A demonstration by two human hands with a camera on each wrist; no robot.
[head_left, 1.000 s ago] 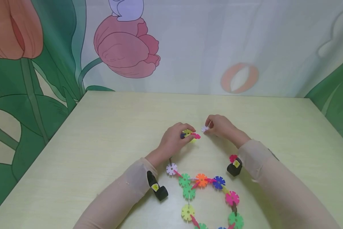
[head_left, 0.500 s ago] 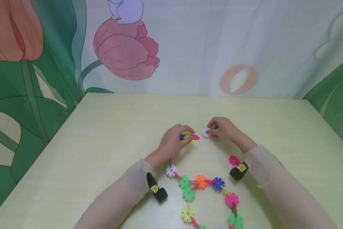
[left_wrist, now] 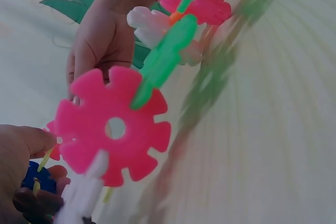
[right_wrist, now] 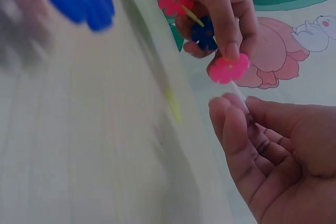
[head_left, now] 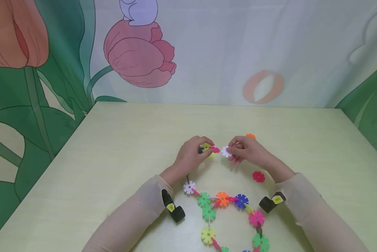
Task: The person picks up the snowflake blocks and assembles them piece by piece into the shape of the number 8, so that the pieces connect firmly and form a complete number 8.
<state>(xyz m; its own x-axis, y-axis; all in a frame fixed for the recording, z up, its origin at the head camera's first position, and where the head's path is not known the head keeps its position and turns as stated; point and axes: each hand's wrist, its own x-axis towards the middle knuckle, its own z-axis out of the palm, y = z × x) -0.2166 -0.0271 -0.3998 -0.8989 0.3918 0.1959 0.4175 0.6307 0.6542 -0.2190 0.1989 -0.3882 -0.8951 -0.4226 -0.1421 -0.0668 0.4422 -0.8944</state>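
Note:
Near the middle of the table, my left hand (head_left: 193, 152) pinches a small linked cluster of notched snowflake discs. A yellow disc (head_left: 205, 147), a pink disc (right_wrist: 229, 68) and a blue disc (right_wrist: 203, 33) show at its fingers. To the right, my right hand (head_left: 249, 150) pinches a white snowflake disc (head_left: 226, 151) between thumb and finger. The white disc is edge-on in the right wrist view, its tip close to the pink disc; I cannot tell whether they touch. Close to the left wrist camera, a large pink disc (left_wrist: 84, 124) joins a green one (left_wrist: 168, 53).
A ring of linked discs lies at the front, with an orange disc (head_left: 222, 199), a dark blue disc (head_left: 241, 201) and a yellow disc (head_left: 208, 235). A loose red disc (head_left: 258, 176) sits by the right wrist. Behind the right hand lies an orange disc (head_left: 250, 136).
My right hand has come toward the front of the table, with the white disc turned flatter to view and nearer the pink disc. An orange disc now shows behind it. The left hand stays put.

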